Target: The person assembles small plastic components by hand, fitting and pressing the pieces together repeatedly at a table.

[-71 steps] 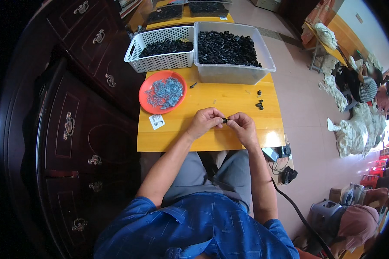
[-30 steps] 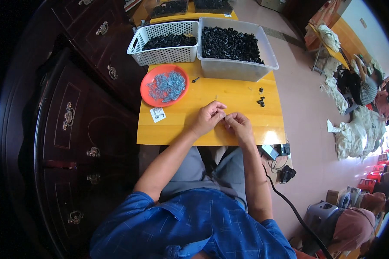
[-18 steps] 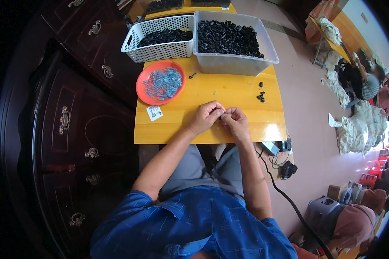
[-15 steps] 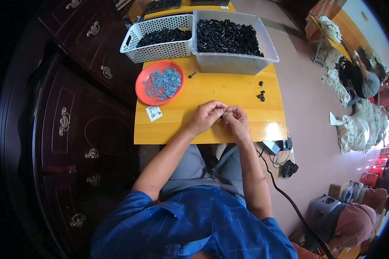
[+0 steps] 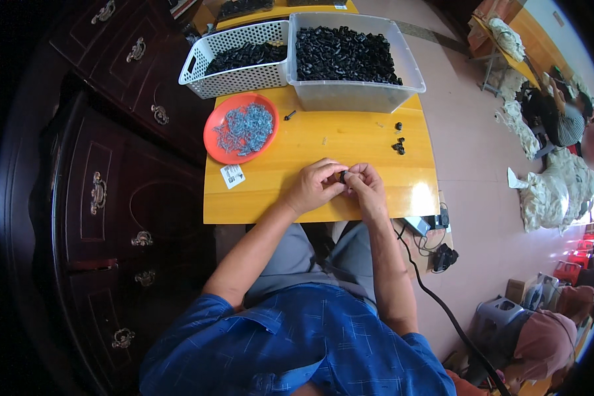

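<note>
Over the near part of the yellow table [image 5: 257,208], my left hand [image 5: 315,187] and my right hand [image 5: 367,187] meet fingertip to fingertip. Pinched between them is a small black plastic part [image 5: 343,176], mostly covered by the fingers. To the left lies a red plate [image 5: 212,146] holding a heap of small silvery metal pieces [image 5: 247,127]. Several loose black parts [image 5: 398,146] sit on the table to the right of my hands. One longer black piece [image 5: 290,115] rests beside the plate.
At the table's far side stand a white perforated basket [image 5: 241,84] and a translucent bin [image 5: 350,98], both filled with black parts. A white label [image 5: 232,175] lies near the plate. Dark drawers [image 5: 122,198] rise at the left; a black cable [image 5: 435,300] hangs at the right.
The black part now shows more clearly between my fingertips, and my fingers have shifted slightly around it. The whole view has moved a little.
</note>
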### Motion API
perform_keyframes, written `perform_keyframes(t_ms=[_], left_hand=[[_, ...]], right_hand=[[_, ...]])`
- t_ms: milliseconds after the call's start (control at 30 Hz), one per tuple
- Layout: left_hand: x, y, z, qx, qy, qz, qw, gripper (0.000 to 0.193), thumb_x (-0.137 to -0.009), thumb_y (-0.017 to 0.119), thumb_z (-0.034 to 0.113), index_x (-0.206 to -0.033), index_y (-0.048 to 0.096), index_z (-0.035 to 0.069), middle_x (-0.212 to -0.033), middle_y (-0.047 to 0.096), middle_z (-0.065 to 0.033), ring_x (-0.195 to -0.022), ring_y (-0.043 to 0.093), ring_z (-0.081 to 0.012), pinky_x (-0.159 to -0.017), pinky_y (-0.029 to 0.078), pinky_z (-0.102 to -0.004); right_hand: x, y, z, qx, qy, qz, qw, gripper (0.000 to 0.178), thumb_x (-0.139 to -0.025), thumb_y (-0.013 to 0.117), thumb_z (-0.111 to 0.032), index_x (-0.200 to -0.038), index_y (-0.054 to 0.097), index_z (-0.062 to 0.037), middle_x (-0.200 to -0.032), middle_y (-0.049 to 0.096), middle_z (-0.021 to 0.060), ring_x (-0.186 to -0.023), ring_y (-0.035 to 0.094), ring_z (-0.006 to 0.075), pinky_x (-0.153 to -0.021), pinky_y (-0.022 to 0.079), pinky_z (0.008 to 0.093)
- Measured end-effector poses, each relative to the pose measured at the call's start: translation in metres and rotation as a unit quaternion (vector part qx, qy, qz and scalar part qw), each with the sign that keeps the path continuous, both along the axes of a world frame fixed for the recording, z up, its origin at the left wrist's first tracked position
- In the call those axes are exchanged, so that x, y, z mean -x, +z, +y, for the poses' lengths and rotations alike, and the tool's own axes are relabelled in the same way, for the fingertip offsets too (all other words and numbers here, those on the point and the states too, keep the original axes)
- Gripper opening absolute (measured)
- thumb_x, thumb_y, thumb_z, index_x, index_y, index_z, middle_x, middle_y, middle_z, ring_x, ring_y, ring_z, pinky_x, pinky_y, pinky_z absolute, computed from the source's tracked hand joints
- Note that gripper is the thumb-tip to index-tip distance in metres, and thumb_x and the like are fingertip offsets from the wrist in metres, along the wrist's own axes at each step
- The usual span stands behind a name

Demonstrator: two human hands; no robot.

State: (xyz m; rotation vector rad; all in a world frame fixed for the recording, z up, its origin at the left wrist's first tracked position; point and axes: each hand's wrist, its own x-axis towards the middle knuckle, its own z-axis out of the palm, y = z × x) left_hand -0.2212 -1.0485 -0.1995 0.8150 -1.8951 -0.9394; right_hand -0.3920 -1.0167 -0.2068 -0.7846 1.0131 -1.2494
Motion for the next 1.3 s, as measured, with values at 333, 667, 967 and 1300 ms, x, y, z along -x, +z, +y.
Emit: perform_keyframes(t_ms=[333, 667, 967, 1300], left_hand=[[0.001, 0.002, -0.001, -0.006, 0.003, 0.007, 1.0, 0.031, -0.075, 0.079, -0.002, -0.104, 0.068, 0.001, -0.091, 0.065, -0.007, -0.077, 0.065, -0.0152, -0.067, 0.054, -0.0276], [0.004, 0.01, 0.0, 0.032, 0.013, -0.046, 0.998, 0.03, -0.075, 0.079, 0.0, -0.102, 0.065, 0.001, -0.092, 0.065, -0.0088, -0.076, 0.065, -0.019, -0.068, 0.054, -0.0296], [0.0, 0.01, -0.002, 0.001, 0.006, -0.044, 0.999, 0.028, -0.077, 0.076, 0.003, -0.102, 0.065, 0.0, -0.091, 0.066, -0.0123, -0.079, 0.066, -0.0258, -0.071, 0.054, -0.0338], [0.0, 0.006, -0.003, 0.032, 0.001, 0.02, 0.999, 0.021, -0.077, 0.075, 0.001, -0.097, 0.067, 0.001, -0.091, 0.068, -0.0126, -0.082, 0.067, -0.0271, -0.073, 0.054, -0.0345]], right_hand=[[0.002, 0.0, 0.001, -0.031, 0.02, -0.038, 0.999, 0.012, -0.103, 0.054, -0.014, -0.111, 0.055, -0.0054, -0.094, 0.061, 0.0006, -0.084, 0.059, 0.0088, -0.072, 0.052, 0.0243], [0.003, -0.003, 0.0, -0.031, 0.024, -0.004, 0.999, 0.012, -0.102, 0.055, -0.012, -0.11, 0.054, -0.0033, -0.09, 0.061, 0.0005, -0.083, 0.058, 0.0076, -0.073, 0.05, 0.0227], [0.003, -0.002, -0.001, -0.057, 0.03, -0.028, 0.998, 0.011, -0.102, 0.054, -0.011, -0.11, 0.054, -0.0032, -0.087, 0.06, -0.0007, -0.08, 0.056, 0.0064, -0.072, 0.046, 0.0207], [0.001, 0.002, 0.002, -0.035, 0.038, -0.042, 0.998, 0.014, -0.099, 0.06, -0.008, -0.11, 0.053, -0.0076, -0.083, 0.061, -0.002, -0.073, 0.056, 0.0055, -0.064, 0.045, 0.0204]])
